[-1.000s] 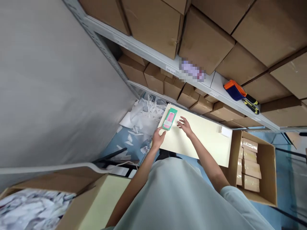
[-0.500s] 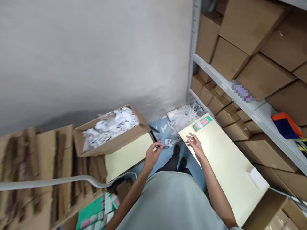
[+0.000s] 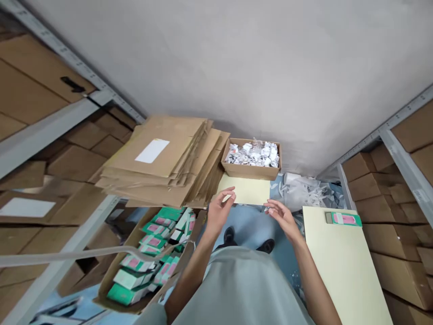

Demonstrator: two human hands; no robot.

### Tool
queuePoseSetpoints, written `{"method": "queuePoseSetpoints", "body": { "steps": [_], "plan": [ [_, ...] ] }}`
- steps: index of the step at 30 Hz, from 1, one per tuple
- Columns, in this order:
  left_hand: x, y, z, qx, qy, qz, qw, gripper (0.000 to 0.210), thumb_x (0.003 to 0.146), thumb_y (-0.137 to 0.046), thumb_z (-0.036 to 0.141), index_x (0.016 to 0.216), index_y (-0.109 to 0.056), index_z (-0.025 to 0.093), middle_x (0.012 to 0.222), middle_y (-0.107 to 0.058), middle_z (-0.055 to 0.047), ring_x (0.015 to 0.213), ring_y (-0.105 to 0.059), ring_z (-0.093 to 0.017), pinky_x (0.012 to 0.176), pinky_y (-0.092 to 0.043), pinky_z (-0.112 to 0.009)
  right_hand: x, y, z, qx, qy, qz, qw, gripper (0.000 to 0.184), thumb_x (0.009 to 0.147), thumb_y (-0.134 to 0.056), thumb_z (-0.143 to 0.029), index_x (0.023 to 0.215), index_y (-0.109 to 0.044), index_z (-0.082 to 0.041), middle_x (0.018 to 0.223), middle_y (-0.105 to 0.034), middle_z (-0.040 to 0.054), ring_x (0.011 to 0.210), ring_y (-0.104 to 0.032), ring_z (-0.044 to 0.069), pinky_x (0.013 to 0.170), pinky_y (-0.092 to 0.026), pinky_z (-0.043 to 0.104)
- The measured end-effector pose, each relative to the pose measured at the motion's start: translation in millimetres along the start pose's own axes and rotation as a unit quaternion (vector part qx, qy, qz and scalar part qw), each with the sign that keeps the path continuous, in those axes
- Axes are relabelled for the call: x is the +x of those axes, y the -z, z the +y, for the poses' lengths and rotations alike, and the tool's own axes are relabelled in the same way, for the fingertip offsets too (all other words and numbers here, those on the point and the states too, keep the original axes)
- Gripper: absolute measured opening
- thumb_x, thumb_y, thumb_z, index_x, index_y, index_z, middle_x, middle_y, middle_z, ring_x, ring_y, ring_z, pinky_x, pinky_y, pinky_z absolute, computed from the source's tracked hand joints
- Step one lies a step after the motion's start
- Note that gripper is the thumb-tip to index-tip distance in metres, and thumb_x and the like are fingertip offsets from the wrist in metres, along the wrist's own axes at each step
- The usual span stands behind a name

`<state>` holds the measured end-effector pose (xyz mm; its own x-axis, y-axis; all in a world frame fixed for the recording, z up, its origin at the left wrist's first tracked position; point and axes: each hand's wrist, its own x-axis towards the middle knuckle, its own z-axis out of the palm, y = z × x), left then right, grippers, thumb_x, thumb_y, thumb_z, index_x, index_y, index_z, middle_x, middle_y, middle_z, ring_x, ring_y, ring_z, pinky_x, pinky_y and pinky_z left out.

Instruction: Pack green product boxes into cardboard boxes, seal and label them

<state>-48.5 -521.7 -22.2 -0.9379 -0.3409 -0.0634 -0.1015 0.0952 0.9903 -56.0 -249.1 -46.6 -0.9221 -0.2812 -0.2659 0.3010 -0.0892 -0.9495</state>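
Note:
My left hand point(image 3: 219, 211) hovers in front of the pale yellow board point(image 3: 248, 190), its fingers loosely bent and apart from the thumb, with nothing visible in it. To its right my right hand point(image 3: 284, 221) is open, fingers stretched toward the left hand, above the blue floor. A carton point(image 3: 252, 171) full of crumpled white scraps stands at the far end of that board. Nearest on the right is a cream tabletop point(image 3: 341, 266), bearing one green and pink box point(image 3: 344, 219). Left of my left arm, a large open carton point(image 3: 113, 277) holds several similar green and pink boxes.
Flattened cardboard point(image 3: 152, 158) is piled high at the left. Shelving with brown cartons flanks both sides, with a left upright point(image 3: 64, 266) close by. A pale strap point(image 3: 77, 256) crosses the lower left. Clear plastic and scraps point(image 3: 304, 192) lie by the wall point(image 3: 243, 67).
My view has swung left, bringing the cardboard pile, the left shelving and the carton of green boxes into fuller sight. Both hands stay raised before me, the right fingers now pointing more inward.

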Motion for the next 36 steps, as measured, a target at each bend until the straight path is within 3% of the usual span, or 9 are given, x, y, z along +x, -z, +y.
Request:
{"method": "queuePoseSetpoints", "body": {
  "steps": [5,9,12,14,17,20,25,29,36],
  "plan": [
    [14,102.9,6,-0.058,-0.033,0.102,0.993,0.032,0.092,-0.08,0.053,0.1,-0.073,0.023,0.139,-0.077,-0.013,0.137,-0.07,-0.032,0.118,-0.055,-0.047,53,-105,-25,-0.039,0.026,-0.095,0.994,0.048,0.09,-0.086,-0.06,0.126,-0.077,-0.029,0.13,-0.081,0.0116,0.103,-0.078,0.024,0.102,-0.061,0.044],
    [28,183.5,-6,-0.094,-0.039,0.173,0.98,0.031,0.089,-0.083,0.049,0.103,-0.074,0.023,0.135,-0.078,-0.012,0.138,-0.07,-0.031,0.126,-0.05,-0.049,97,-199,-32,-0.061,0.042,-0.15,0.986,0.048,0.09,-0.085,-0.059,0.123,-0.077,-0.026,0.126,-0.082,0.0108,0.1,-0.078,0.023,0.099,-0.061,0.041],
    [42,228.6,-19,-0.154,-0.006,0.198,0.968,0.044,0.083,-0.089,0.049,0.116,-0.076,0.023,0.137,-0.078,-0.013,0.137,-0.071,-0.032,0.128,-0.049,-0.053,127,-265,-27,-0.072,0.05,-0.175,0.981,0.047,0.091,-0.083,-0.062,0.12,-0.077,-0.025,0.121,-0.083,0.009,0.096,-0.079,0.022,0.093,-0.062,0.038],
    [52,248.7,-28,-0.199,0.018,0.19,0.961,0.057,0.079,-0.092,0.05,0.126,-0.075,0.023,0.142,-0.076,-0.014,0.137,-0.071,-0.034,0.126,-0.052,-0.055,144,-301,-21,-0.066,0.047,-0.179,0.98,0.049,0.09,-0.083,-0.064,0.119,-0.077,-0.025,0.118,-0.084,0.0082,0.093,-0.079,0.021,0.089,-0.063,0.037],
    [65,266.4,-40,-0.253,0.04,0.17,0.952,0.064,0.076,-0.093,0.052,0.131,-0.072,0.025,0.15,-0.072,-0.016,0.136,-0.073,-0.035,0.123,-0.054,-0.056,163,-342,-13,-0.053,0.027,-0.17,0.984,0.054,0.088,-0.085,-0.064,0.122,-0.074,-0.023,0.114,-0.085,0.0083,0.088,-0.079,0.021,0.085,-0.062,0.035],
    [74,275.8,-51,-0.276,0.051,0.152,0.948,0.066,0.077,-0.093,0.055,0.132,-0.072,0.026,0.154,-0.07,-0.018,0.135,-0.074,-0.036,0.122,-0.055,-0.057,175,-365,-8,-0.051,-0.001,-0.147,0.988,0.058,0.087,-0.086,-0.061,0.127,-0.069,-0.022,0.111,-0.085,0.0087,0.085,-0.079,0.019,0.081,-0.061,0.033],
    [84,286.6,-61,-0.305,0.062,0.105,0.945,0.067,0.079,-0.093,0.055,0.134,-0.071,0.025,0.157,-0.068,-0.02,0.139,-0.072,-0.037,0.124,-0.054,-0.058,186,-379,-6,-0.049,-0.033,-0.103,0.993,0.057,0.084,-0.089,-0.057,0.121,-0.067,-0.02,0.1,-0.086,0.0082,0.072,-0.076,0.017,0.069,-0.057,0.027],
    [88,289.3,-59,-0.325,0.074,0.085,0.939,0.071,0.077,-0.094,0.055,0.136,-0.07,0.024,0.155,-0.07,-0.021,0.138,-0.073,-0.038,0.125,-0.053,-0.059,192,-384,-9,-0.061,-0.067,-0.084,0.992,0.047,0.085,-0.088,-0.059,0.102,-0.068,-0.019,0.089,-0.085,0.0084,0.062,-0.074,0.016,0.056,-0.052,0.023],
    [98,285.6,-51,-0.338,0.075,0.062,0.936,0.066,0.076,-0.093,0.053,0.131,-0.073,0.023,0.14,-0.078,-0.021,0.133,-0.076,-0.039,0.122,-0.055,-0.061,195,-403,-6,-0.066,-0.103,-0.095,0.988,0.051,0.089,-0.086,-0.066,0.086,-0.067,-0.018,0.074,-0.081,0.0084,0.052,-0.072,0.015,0.045,-0.047,0.019]
  ]
}}
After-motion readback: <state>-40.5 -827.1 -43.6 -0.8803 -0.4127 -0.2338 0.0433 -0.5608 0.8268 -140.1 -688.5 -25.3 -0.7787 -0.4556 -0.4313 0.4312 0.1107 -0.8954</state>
